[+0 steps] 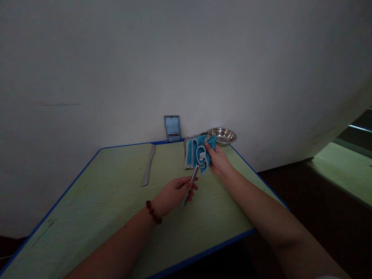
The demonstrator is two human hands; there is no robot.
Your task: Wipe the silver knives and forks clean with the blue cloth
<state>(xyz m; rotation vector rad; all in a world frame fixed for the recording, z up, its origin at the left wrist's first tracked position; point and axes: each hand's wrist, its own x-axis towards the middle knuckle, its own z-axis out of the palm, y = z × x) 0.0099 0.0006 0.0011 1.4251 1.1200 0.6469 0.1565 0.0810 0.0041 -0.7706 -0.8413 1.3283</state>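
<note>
Left hand (pixel 174 192) pinches a utensil (pixel 190 185) by its handle; right hand (pixel 218 159) clamps a cloth (pixel 199 155) around its head; knife (pixel 148 166) lies untouched near the counter's (pixel 101 201) far edge; bowl (pixel 223 136) sits at its far right corner.

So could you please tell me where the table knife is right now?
In the head view the table knife lies flat on the green table, far left part, well left of the left hand and apart from the blue cloth.

A green tabletop (pixel 116 217) with a blue edge carries a knife (pixel 148 165) at the left and a steel bowl (pixel 223 135) at the far right corner.
</note>
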